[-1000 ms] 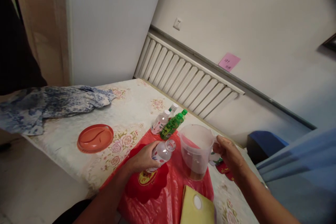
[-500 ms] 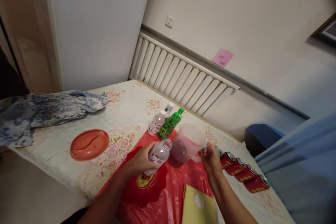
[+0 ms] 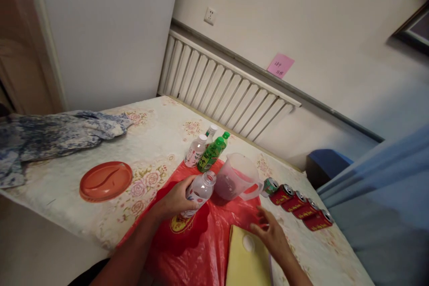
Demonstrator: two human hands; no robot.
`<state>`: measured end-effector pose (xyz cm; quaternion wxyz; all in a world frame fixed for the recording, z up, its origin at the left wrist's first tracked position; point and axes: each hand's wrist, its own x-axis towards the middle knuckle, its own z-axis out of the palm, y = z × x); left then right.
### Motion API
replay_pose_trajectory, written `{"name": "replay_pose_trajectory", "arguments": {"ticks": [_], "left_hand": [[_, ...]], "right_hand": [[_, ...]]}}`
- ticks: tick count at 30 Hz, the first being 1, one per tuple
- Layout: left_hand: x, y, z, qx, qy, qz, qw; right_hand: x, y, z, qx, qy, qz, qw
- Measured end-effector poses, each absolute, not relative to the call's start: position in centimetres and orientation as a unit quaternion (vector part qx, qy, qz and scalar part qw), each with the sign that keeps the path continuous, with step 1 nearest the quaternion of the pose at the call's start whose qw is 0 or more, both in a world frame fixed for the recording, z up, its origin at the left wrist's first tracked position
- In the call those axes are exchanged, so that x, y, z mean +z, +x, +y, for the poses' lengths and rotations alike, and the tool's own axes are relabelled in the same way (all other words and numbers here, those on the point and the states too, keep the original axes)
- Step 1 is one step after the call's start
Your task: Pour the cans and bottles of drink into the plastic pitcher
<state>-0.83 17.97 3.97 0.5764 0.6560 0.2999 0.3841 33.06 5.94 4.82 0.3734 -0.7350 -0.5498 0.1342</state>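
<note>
My left hand (image 3: 177, 197) is wrapped round a clear plastic bottle (image 3: 203, 187) with a printed label; its mouth is uncapped. Just right of the bottle stands a translucent pitcher (image 3: 244, 167) with dark liquid low inside and its handle facing right. My right hand (image 3: 270, 231) is apart from the pitcher, fingers spread and bent, holding nothing. Beneath it lies a yellow folded cloth or booklet (image 3: 250, 261) with a white round piece (image 3: 248, 243) on top, probably a cap. Under the bottle and pitcher is a red plastic sheet (image 3: 214, 232).
Behind stand a white-capped bottle (image 3: 195, 151) and a green bottle (image 3: 210, 155), with others partly hidden. A green can (image 3: 270, 187) and several red cans (image 3: 282, 195) line the right. An orange-red plate (image 3: 106, 182) and a patterned cloth (image 3: 67, 132) lie left. A radiator (image 3: 221, 82) lines the wall.
My right hand has let go of the pitcher's handle and moved down towards the yellow item. My left hand still holds the bottle. The view has shifted slightly.
</note>
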Motion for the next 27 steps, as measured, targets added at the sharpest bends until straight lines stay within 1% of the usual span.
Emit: {"name": "replay_pose_trajectory", "arguments": {"ticks": [3,5,9,13,16,19,23,27], "left_hand": [[4.2,-0.7,17.8,0.378,0.662,0.308,0.569],[4.2,-0.6,17.8,0.373,0.662,0.315,0.569],[3.9,-0.6,17.9,0.374,0.656,0.316,0.574],[3.8,-0.6,17.9,0.376,0.653,0.308,0.581],[4.1,-0.7,17.9,0.375,0.652,0.301,0.587],[4.2,-0.7,17.7,0.381,0.647,0.297,0.590],[4.5,-0.7,17.4,0.383,0.644,0.291,0.595],[4.9,-0.9,17.2,0.375,0.661,0.310,0.571]], "right_hand": [[2.5,32.9,2.8,0.117,-0.734,-0.608,0.280],[1.5,32.4,1.6,0.107,-0.738,-0.619,0.247],[1.0,31.2,1.1,0.089,-0.740,-0.624,0.237],[1.8,30.5,1.7,0.107,-0.731,-0.626,0.249],[3.8,29.2,2.6,0.132,-0.710,-0.636,0.270],[7.2,26.6,4.2,0.137,-0.681,-0.659,0.288],[11.9,22.9,6.8,0.078,-0.630,-0.725,0.268],[15.0,20.3,8.8,0.015,-0.572,-0.782,0.248]]}}
